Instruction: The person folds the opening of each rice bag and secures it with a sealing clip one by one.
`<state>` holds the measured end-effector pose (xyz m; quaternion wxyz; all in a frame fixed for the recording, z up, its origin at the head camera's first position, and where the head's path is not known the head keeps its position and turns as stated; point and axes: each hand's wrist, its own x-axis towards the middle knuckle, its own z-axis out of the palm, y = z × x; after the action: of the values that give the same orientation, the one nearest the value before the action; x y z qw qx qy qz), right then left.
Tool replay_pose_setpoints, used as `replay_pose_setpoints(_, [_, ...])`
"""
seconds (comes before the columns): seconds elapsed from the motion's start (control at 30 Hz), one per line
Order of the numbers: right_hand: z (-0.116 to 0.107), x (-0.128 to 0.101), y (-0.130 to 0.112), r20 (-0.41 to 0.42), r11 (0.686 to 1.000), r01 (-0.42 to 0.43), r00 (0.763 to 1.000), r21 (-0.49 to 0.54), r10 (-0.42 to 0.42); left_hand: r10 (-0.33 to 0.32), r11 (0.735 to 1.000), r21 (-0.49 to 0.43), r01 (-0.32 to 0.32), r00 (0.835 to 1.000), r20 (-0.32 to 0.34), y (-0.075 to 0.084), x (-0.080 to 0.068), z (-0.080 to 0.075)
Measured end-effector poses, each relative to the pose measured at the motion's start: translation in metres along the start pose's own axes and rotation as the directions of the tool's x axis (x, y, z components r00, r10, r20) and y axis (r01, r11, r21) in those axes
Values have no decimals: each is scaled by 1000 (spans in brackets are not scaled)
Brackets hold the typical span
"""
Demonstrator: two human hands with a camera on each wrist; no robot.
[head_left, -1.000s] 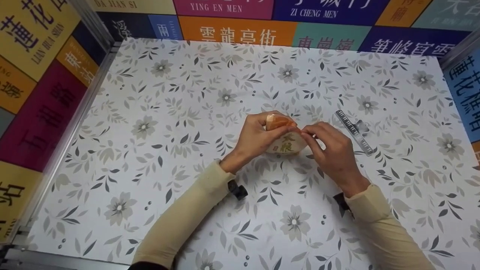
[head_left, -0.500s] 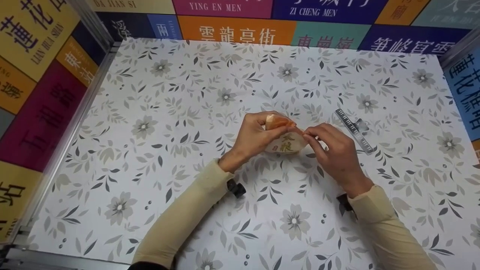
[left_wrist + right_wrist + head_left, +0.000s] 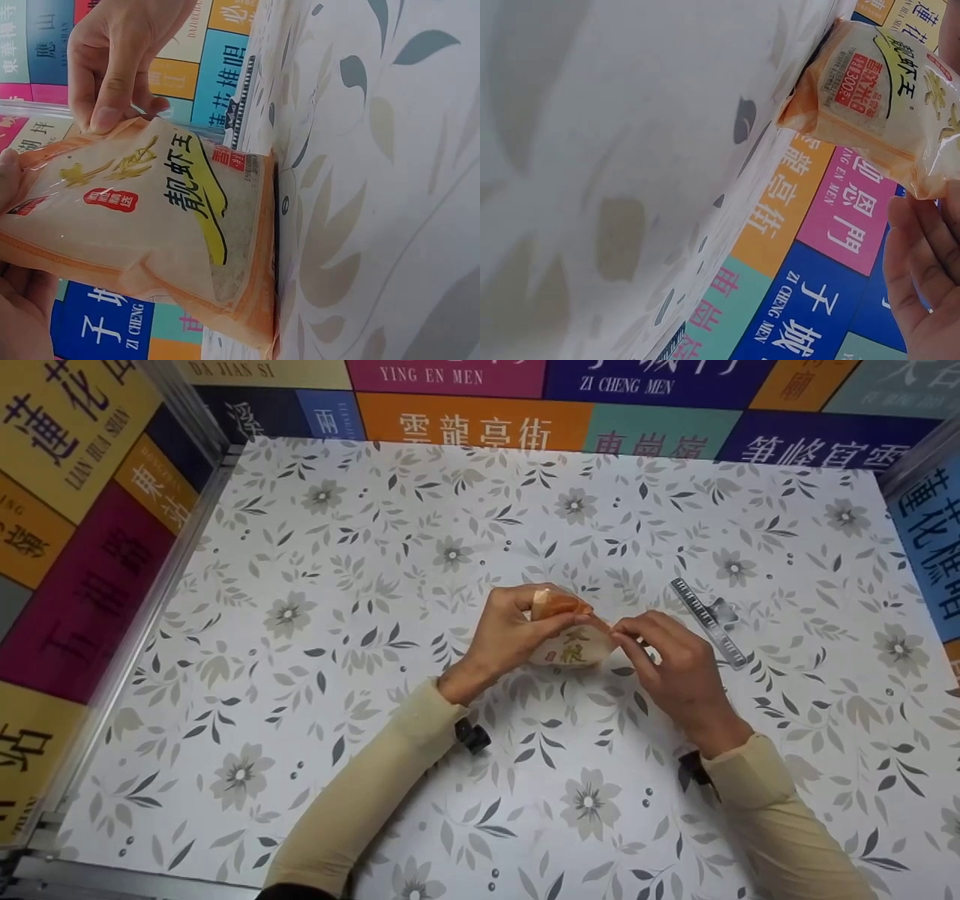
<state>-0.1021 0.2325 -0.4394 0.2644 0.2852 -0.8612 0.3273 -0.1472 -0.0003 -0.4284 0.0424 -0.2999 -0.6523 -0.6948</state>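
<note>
Small orange-edged rice packet [image 3: 568, 640] stands upright on the desk [image 3: 315, 675], a little right of centre, its base on the floral cover. In the left wrist view the clear window shows white grains settled low, with yellow and black printed characters across the front.

Left hand [image 3: 510, 634] wraps the packet's left side and top, fingers curled over the orange upper seam: grip holds the packet. Right hand [image 3: 671, 664] meets the top right corner, thumb and forefinger pinching the film there; narrow grip on the packet's edge. The left wrist view shows those fingertips [image 3: 105, 116] pressed on the seam.

Judgement on the step in hand, working the top of the packet:
- Keep the base planted on the desk so the grains stay low and away from the mouth.
- Left grip should steady just under the seam, not squeeze the body, or the rice is likely to push upward.
- Right pinch needs a firm hold of the corner; slick film could slip.

A clear bag-sealing clip [image 3: 711, 621] lies just right of the right hand, apart from it. Coloured sign panels [image 3: 480, 427] wall the far side.
</note>
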Motion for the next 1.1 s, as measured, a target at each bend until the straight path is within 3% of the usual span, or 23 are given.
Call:
replay_pose_setpoints(0.83, [-9, -9, 4, 93, 992, -34, 995, -121, 46, -44, 999, 31, 45, 999, -30, 3, -1, 2])
replay_pose_setpoints(1.1, [-11, -12, 4, 91, 994, -72, 993, -79, 79, -56, 998, 23, 57, 998, -36, 3, -1, 4])
